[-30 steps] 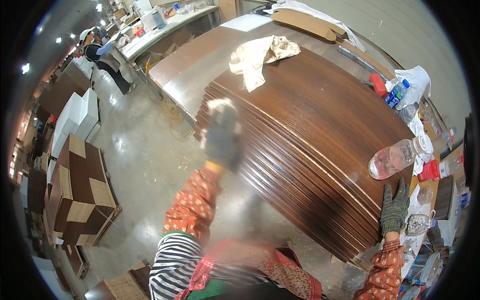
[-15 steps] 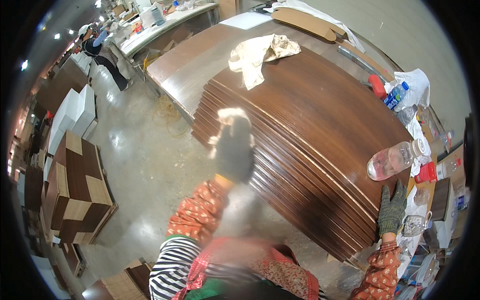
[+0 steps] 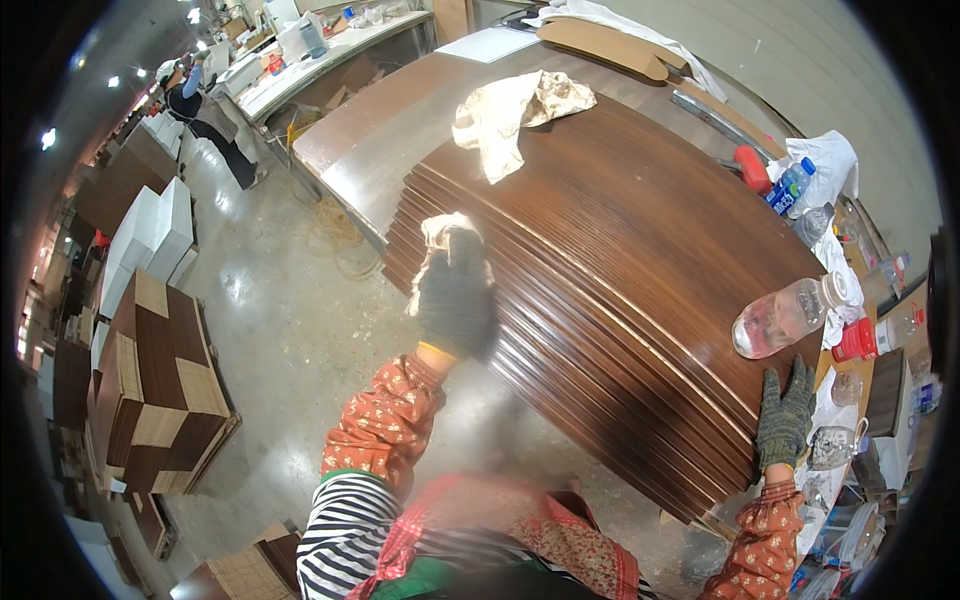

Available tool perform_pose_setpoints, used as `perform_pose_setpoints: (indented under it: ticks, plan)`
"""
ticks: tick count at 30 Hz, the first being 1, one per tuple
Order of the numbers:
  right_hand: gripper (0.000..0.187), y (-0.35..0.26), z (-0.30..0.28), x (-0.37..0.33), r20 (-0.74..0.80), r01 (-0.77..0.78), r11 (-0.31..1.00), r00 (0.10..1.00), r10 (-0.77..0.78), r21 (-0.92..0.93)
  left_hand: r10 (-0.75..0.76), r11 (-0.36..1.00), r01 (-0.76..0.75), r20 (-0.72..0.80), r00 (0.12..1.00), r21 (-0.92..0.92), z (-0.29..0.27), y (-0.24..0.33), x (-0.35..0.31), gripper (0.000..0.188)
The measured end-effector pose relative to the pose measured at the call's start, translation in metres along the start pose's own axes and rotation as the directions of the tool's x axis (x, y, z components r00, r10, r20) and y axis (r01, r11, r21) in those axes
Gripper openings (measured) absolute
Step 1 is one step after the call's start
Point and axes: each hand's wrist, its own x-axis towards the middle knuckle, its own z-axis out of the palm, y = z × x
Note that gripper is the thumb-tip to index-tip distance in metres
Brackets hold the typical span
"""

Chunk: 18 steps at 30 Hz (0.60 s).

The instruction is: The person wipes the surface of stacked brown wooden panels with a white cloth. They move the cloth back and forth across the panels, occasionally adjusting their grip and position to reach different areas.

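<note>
My left hand [image 3: 455, 300], in a dark grey knitted glove, presses a crumpled off-white cloth [image 3: 437, 235] onto the edges of a stack of dark brown wood-grain panels [image 3: 640, 230]. Part of that cloth is hidden beneath the glove. At the stack's right end, my right hand [image 3: 785, 415] lies flat in a matching glove, fingers apart, holding nothing. Just beyond it a clear plastic jar [image 3: 785, 318] with a white lid lies on its side on the top panel. A second off-white cloth [image 3: 510, 120] is bunched at the far edge of the top panel.
Bottles [image 3: 792, 187], a red container [image 3: 752, 170] and rags crowd the right side. Brown cardboard [image 3: 600, 48] rests at the back. On the left floor stand stacked panels [image 3: 160, 385] and white blocks [image 3: 150, 235]. Farther off, a person [image 3: 205, 125] stands beside a cluttered bench [image 3: 340, 50].
My left hand and its cloth have shifted slightly left along the panel edges. My right hand stays in place on the stack.
</note>
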Motion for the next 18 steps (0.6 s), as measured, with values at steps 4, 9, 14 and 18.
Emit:
perform_pose_setpoints:
  ticks: [4,9,14,18]
  plan:
    - [0.07,-0.002,-0.003,-0.001,0.02,-0.018,0.999,1.0,0.018,0.035,-0.113,0.992,0.118,-0.103,0.988,0.042,-0.001,-0.047,0.037,0.066]
    - [0.068,-0.003,-0.006,-0.002,0.004,-0.009,1.0,1.0,0.009,0.008,-0.15,0.985,0.165,-0.22,0.964,0.055,0.036,-0.118,0.081,0.061]
    - [0.069,-0.001,-0.002,-0.003,0.013,-0.022,1.0,1.0,0.022,-0.016,-0.046,0.998,0.057,-0.376,0.925,0.017,0.031,-0.069,0.049,0.055]
    - [0.071,-0.002,-0.002,0.0,0.025,-0.001,0.997,1.0,0.003,-0.071,0.074,0.989,-0.056,-0.125,0.989,0.137,0.026,0.072,-0.034,0.05]
